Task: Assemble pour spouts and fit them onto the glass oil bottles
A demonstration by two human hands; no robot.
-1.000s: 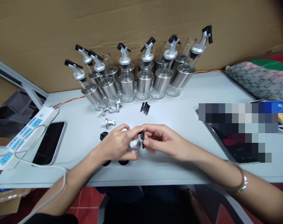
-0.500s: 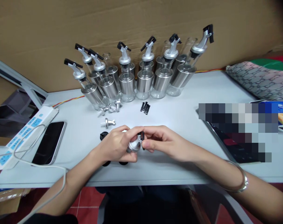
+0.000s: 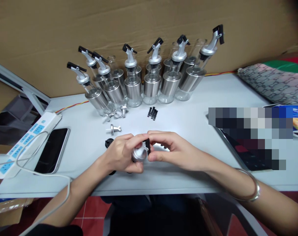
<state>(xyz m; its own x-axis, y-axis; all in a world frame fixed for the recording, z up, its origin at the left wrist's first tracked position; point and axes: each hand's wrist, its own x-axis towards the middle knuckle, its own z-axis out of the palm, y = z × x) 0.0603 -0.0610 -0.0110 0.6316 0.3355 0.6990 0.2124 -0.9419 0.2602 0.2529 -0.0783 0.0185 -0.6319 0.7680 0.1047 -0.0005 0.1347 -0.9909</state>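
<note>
A silver pourer top [image 3: 139, 153] with a black lever [image 3: 148, 146] is held in my left hand [image 3: 123, 152], its fingers and thumb wrapped round it. On its right side my right hand [image 3: 167, 149] has its fingers and thumb apart, the tips at the black lever; a light touch there cannot be ruled out. Small black levers [image 3: 152, 113] lie in a little group beyond my hands. One loose silver pourer [image 3: 114, 129] lies behind my left hand, and more silver pourers [image 3: 118, 113] are nearer the bottles. A black stopper [image 3: 109, 143] shows beside my left hand.
Several glass and steel bottles [image 3: 133, 88] stand along the back, many with pourers fitted. At the left are a phone [image 3: 53, 149], a power strip [image 3: 23, 144] and a cable. A dark, partly pixelated device [image 3: 239, 147] and patterned fabric [image 3: 274, 83] are at the right.
My right thumb and fingers have opened from the black lever. The pourer in my left hand has shifted slightly left, and small dark pieces now show behind my right fingers.
</note>
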